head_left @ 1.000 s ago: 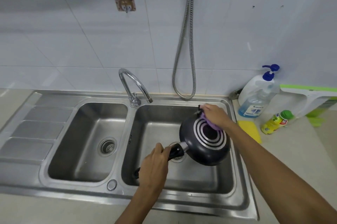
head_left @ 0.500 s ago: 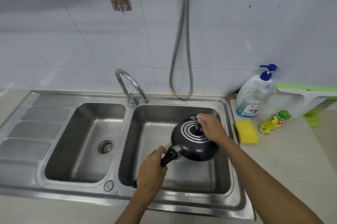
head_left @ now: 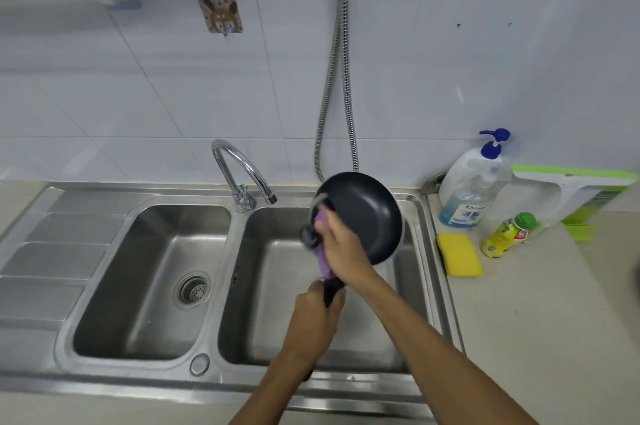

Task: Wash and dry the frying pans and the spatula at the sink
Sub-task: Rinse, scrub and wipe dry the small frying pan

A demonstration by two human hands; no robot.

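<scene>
A small black frying pan (head_left: 367, 213) is held over the right basin of the steel double sink (head_left: 242, 379), tilted up with its dark inside facing me. My left hand (head_left: 317, 317) grips the pan's black handle from below. My right hand (head_left: 344, 251) presses a purple cloth (head_left: 323, 253) against the pan's left rim and the base of the handle. The cloth is blurred by motion. No spatula and no second pan show.
A curved tap (head_left: 242, 175) stands between the basins and a metal shower hose (head_left: 337, 85) hangs behind. On the counter at right lie a yellow sponge (head_left: 459, 253), a pump soap bottle (head_left: 472, 189), a small yellow bottle with a green cap (head_left: 507, 236) and a white-and-green board (head_left: 581, 192).
The pan has been turned over: its ringed underside faced me before, now its inside does. It rose toward the back wall, and my right hand with the cloth moved to the left rim.
</scene>
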